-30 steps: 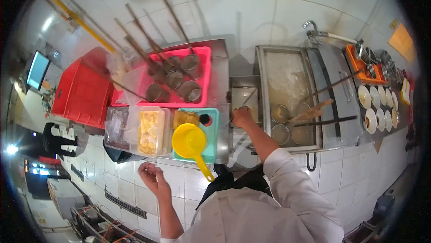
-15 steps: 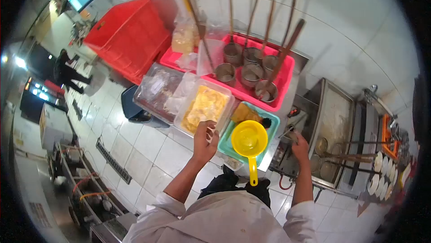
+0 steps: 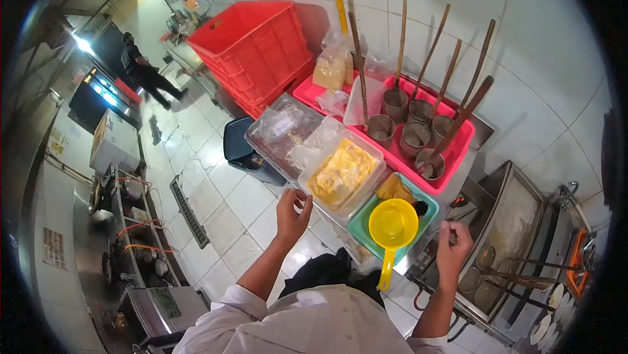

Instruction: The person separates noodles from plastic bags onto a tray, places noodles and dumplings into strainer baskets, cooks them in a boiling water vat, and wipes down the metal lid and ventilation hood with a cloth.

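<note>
My left hand [image 3: 293, 215], near yellow food [image 3: 345, 169], and right hand [image 3: 453, 249]: half-curled, apparently empty. Strainers [image 3: 486, 256] already in the vat [image 3: 515, 213], lower right; six left in pink tray [image 3: 462, 158].

One left hand [image 3: 293, 215], one right hand [image 3: 453, 252], one yellow dipper [image 3: 392, 223], one teal tray [image 3: 361, 230], one pink tray [image 3: 451, 179], six strainers [image 3: 415, 137] inside, one tub of yellow food [image 3: 345, 171], one other person [image 3: 142, 71]
</note>
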Demonstrator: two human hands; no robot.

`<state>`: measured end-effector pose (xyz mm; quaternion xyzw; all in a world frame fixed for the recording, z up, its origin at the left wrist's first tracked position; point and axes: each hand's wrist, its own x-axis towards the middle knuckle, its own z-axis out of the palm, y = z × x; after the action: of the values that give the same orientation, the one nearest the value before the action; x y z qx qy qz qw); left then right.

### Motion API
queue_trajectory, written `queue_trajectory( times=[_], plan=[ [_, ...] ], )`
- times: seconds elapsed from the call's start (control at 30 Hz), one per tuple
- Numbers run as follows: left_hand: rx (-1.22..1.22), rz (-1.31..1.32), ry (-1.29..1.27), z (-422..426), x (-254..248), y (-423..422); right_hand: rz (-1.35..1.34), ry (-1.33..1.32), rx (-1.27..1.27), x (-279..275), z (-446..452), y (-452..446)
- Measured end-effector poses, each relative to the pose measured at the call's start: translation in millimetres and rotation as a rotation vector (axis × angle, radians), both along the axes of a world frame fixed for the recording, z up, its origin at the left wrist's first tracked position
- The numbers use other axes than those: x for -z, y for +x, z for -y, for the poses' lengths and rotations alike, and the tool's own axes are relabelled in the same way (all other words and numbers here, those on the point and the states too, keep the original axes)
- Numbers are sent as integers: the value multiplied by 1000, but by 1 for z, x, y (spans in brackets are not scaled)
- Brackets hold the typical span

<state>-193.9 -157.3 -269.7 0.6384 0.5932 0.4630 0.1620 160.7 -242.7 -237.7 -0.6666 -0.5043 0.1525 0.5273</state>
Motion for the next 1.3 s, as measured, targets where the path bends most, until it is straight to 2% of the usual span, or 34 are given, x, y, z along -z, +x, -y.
queue_trajectory(
  times=[0.17,0.2,0.3,0.43,0.5,0.57,0.63,0.7,0.73,0.8,0.83,0.97,1.03,1.07,1.13,1.17,1.2,1.23,1.27,1.3],
  plan=[
    [-67,40,-12,-52,17,-41,130,118,-285,-51,-39,-62],
    [-57,55,6,-68,24,-49,139,118,-279,-57,-52,-75],
    [30,191,-119,-117,51,-78,226,-54,-532,-71,-99,-117],
    [120,112,-124,-194,73,-119,371,-56,-569,-78,-186,-213],
    [190,168,-125,-233,83,-132,378,-67,-461,-47,-245,-260],
    [260,202,-171,-259,84,-145,424,-137,-208,-16,-322,-304],
    [316,247,-183,-280,80,-153,753,-41,51,69,-414,-311],
    [400,299,-193,-300,80,-158,915,-352,34,114,-473,-306],
    [418,301,-202,-305,81,-162,914,-366,49,107,-484,-304],
    [515,394,-263,-325,79,-169,586,-419,0,85,-511,-297],
    [527,449,-396,-331,83,-175,539,-158,-20,76,-512,-296],
    [507,626,-498,-355,115,-164,556,-24,58,40,-496,-290],
    [602,978,-687,-366,104,-148,-307,21,-51,21,-485,-292],
    [615,979,-701,-369,96,-147,-304,16,-33,5,-475,-295],
    [915,1781,-1178,-377,57,-152,-489,-237,-34,-46,-459,-319],
    [1029,1879,-1264,-380,47,-155,-490,-236,-25,-30,-456,-311],
    [1030,1876,-1274,-378,50,-155,-229,-202,-69,0,-452,-296],
    [964,1659,-1122,-376,54,-155,31,-167,-113,7,-446,-297],
    [894,1441,-970,-374,58,-156,28,-168,-107,13,-436,-298],
    [826,1490,-1010,-374,58,-161,380,-142,180,-1,-426,-315]
  ],
)
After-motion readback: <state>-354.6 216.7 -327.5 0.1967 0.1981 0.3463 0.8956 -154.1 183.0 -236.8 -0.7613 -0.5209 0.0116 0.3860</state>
